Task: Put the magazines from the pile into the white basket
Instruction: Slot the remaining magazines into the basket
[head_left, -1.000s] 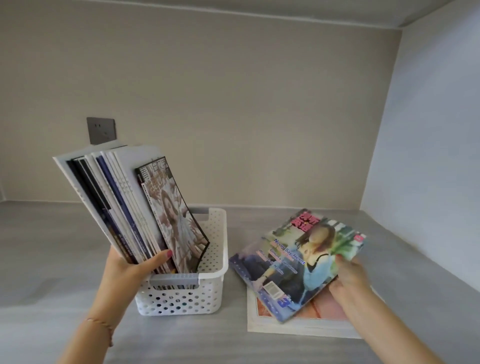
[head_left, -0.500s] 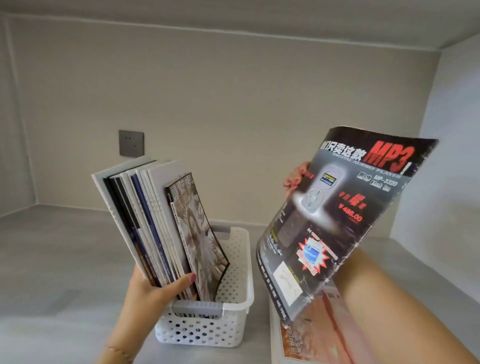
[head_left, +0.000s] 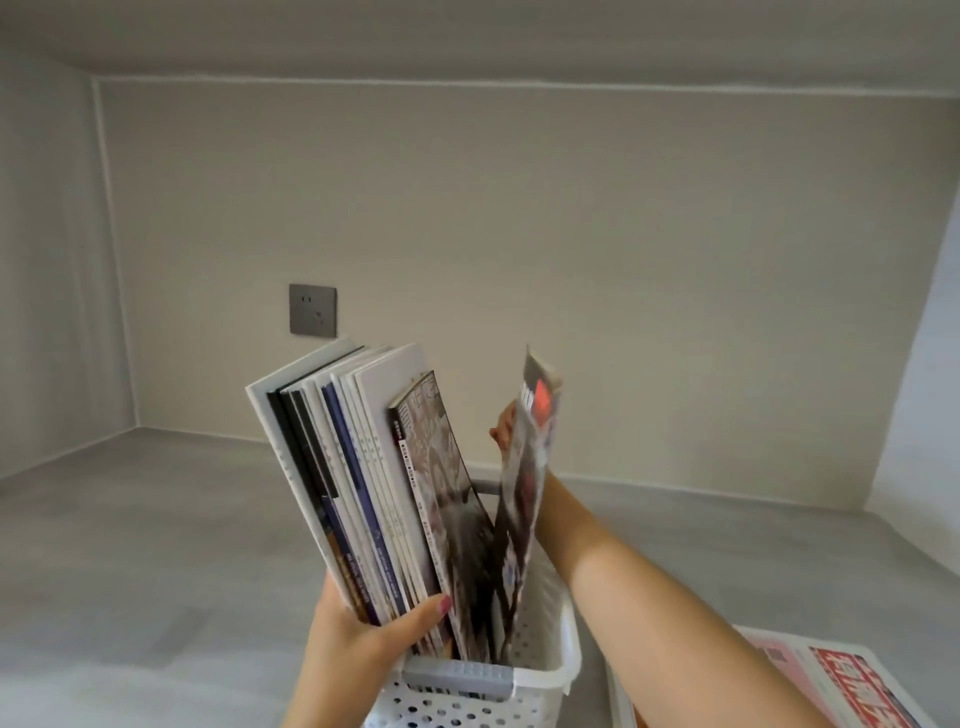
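Most magazines (head_left: 358, 483) already stand in the white basket (head_left: 545, 670), steadied by the gripping left hand (head_left: 358, 639), while the right hand (head_left: 505, 428) pinches another magazine (head_left: 527, 499) sliding in; the pile (head_left: 841, 675) remains.

The right hand (head_left: 503, 427) is mostly hidden behind the magazine (head_left: 524, 499) it holds; only some fingertips show at the left edge, so its grip cannot be made out. That magazine is seen edge-on and smeared by motion, and its cover cannot be read. Its lower end disappears among the standing magazines (head_left: 363, 483) in the basket (head_left: 545, 670), whose bottom is cut off by the lower edge of the picture. The left hand (head_left: 358, 639) shows its thumb only; the fingers lie behind the stack. The pile (head_left: 841, 675) is cut off at the bottom edge and partly covered by the right forearm.
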